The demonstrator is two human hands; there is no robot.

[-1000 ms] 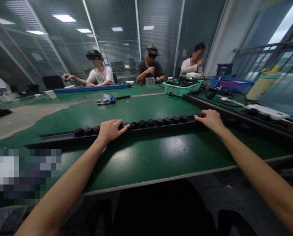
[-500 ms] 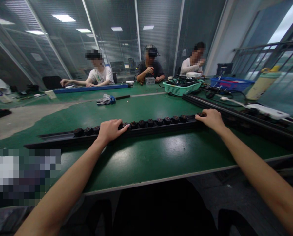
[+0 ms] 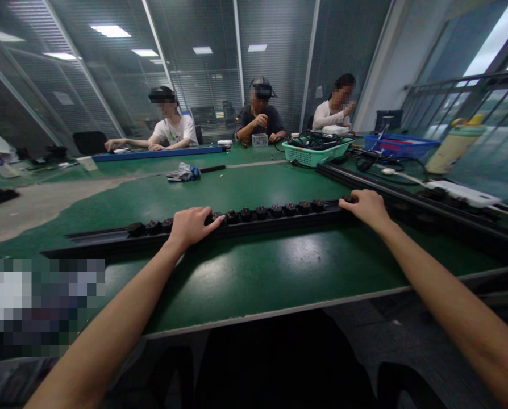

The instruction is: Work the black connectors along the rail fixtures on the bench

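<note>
A long black rail lies across the green table, with a row of several small dark round parts seated along its top. My left hand rests over the rail near its middle, fingers curled over the parts and the far edge. My right hand grips the rail farther right, fingers bent over the last round part. Both forearms reach in from the near table edge.
More black rails lie at the right. A green basket of cables, a blue tray, a white power strip and a bottle stand beyond. Three people sit at the far side. A cloth lies mid-table.
My right hand has shifted very slightly along the rail; my left hand and the rail have stayed put.
</note>
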